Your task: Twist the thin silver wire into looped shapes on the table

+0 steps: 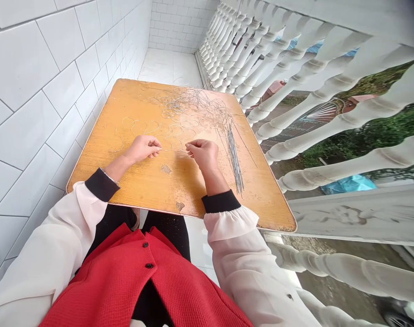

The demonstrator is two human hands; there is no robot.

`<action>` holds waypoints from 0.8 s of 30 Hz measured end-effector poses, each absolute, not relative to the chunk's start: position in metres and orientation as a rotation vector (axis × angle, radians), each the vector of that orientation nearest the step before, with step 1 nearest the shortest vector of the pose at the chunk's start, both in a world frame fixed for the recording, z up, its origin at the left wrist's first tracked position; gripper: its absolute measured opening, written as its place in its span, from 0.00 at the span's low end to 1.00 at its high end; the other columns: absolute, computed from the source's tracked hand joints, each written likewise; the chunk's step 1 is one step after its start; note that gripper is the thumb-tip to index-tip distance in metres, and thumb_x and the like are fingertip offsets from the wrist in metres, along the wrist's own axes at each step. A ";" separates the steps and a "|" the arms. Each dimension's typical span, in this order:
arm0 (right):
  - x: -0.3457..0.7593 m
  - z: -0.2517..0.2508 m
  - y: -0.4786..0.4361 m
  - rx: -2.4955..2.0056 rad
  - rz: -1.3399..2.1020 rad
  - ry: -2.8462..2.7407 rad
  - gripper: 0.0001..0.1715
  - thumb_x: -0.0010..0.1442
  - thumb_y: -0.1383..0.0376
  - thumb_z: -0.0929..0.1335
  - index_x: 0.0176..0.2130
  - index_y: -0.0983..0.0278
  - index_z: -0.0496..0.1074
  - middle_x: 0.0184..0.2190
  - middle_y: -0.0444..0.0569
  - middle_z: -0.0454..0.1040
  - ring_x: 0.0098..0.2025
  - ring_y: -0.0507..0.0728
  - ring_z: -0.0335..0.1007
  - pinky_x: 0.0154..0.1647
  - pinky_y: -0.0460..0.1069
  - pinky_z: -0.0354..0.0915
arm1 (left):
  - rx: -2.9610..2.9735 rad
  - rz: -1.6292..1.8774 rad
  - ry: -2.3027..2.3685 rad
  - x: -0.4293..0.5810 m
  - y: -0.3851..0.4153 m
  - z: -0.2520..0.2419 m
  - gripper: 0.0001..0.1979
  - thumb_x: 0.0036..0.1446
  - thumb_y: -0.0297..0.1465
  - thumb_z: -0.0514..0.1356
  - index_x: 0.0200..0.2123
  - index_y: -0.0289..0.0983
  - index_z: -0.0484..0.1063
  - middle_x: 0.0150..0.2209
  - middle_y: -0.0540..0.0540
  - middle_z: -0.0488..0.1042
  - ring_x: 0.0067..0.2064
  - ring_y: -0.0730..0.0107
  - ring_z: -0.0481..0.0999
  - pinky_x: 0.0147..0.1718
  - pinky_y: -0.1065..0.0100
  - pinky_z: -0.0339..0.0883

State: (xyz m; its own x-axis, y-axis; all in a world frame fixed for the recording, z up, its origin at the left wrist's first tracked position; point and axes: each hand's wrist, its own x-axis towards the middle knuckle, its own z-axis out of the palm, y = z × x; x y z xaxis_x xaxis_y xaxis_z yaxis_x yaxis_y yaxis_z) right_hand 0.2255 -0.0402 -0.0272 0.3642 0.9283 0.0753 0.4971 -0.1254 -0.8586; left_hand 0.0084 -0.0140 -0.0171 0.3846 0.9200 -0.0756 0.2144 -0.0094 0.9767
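My left hand (142,149) and my right hand (203,154) rest above a worn orange-yellow wooden tabletop (149,181), fingertips pinched and facing each other. A fine silver wire (178,153) seems to run between them, though it is faint. Loose wire loops (142,127) lie just beyond my left hand. Farther back sits a tangled heap of thin wire (189,106). To the right of my right hand lies a bundle of straight metal wires (234,159).
A white tiled wall (57,113) runs along the table's left side. White balusters (312,100) of a balcony railing stand along the right, with greenery beyond. A tiled floor (169,66) extends past the far edge. My red vest and white sleeves fill the foreground.
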 end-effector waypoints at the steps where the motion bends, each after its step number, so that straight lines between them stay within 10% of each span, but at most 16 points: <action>1: 0.228 -0.027 -0.040 -1.815 0.580 -1.275 0.07 0.51 0.65 0.69 0.26 0.66 0.77 0.17 0.43 0.70 0.23 0.53 0.65 0.29 0.49 0.61 | 1.499 0.781 1.062 0.008 -0.013 -0.018 0.07 0.56 0.16 0.61 0.28 0.30 0.73 0.23 0.51 0.74 0.23 0.82 0.73 0.24 0.78 0.64; 24: 0.283 -0.038 -0.019 -2.277 0.173 -1.326 0.10 0.51 0.69 0.68 0.32 0.63 0.81 0.32 0.56 0.82 0.35 0.61 0.74 0.35 0.52 0.67 | 1.528 0.663 1.110 0.011 -0.019 -0.016 0.08 0.57 0.16 0.60 0.27 0.31 0.73 0.24 0.50 0.75 0.23 0.80 0.72 0.25 0.74 0.66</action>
